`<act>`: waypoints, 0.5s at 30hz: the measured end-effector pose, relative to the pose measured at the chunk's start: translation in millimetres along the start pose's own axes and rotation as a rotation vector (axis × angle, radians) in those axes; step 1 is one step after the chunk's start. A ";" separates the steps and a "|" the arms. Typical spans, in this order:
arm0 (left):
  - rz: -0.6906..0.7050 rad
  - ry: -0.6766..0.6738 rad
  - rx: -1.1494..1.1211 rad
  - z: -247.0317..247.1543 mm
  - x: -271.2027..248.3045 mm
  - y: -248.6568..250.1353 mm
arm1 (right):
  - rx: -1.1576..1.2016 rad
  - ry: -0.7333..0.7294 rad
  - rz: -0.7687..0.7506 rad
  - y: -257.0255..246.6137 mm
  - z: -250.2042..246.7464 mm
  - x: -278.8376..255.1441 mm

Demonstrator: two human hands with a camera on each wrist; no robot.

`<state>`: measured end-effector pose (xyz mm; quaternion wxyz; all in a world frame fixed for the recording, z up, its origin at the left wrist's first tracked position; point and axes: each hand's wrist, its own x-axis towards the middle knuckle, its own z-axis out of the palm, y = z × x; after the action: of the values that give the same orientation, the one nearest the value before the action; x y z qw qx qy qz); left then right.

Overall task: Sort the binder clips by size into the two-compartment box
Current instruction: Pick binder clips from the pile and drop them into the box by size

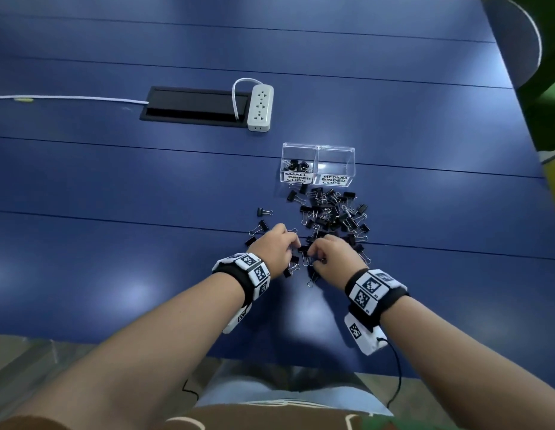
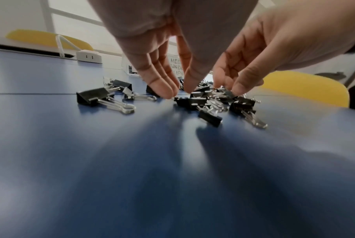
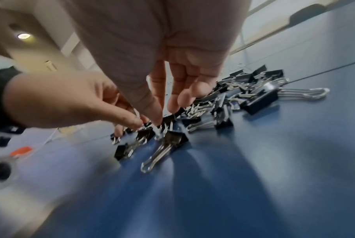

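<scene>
Black clips (image 1: 332, 212) w/ silver handles, blue table (image 1: 145, 181)

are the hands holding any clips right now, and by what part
It cannot be told for sure. Both the left hand and the right hand have fingertips down among the black metal binder clips on the blue table; no clip is clearly lifted.

The clear box (image 1: 318, 164) bears two handwritten labels: "SMALL BINDER CLIPS" on its left compartment, "MEDIUM BINDER CLIPS" on its right.

Binder clips (image 1: 332, 212): matt black bodies, shiny wire handles. Box (image 1: 318, 164): clear glossy plastic. Table (image 1: 114, 181): smooth, glossy blue.
</scene>
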<state>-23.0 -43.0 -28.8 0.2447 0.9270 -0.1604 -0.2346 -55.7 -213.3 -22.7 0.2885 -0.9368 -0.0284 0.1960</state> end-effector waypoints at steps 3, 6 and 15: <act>0.016 -0.080 0.093 -3.1 2.9 1.9 | -0.048 -0.017 0.027 -7.0 8.2 1.3; 0.017 -0.087 0.137 -5.8 3.5 3.6 | -0.070 -0.020 0.086 -11.7 8.9 7.6; 0.032 -0.071 0.161 -7.4 -3.3 -2.4 | -0.033 0.000 0.080 -11.8 -2.1 17.9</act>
<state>-21.5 -36.9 -23.2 0.1671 0.9321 -0.2020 -0.2498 -37.7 -201.6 -20.8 0.2649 -0.9418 0.0060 0.2069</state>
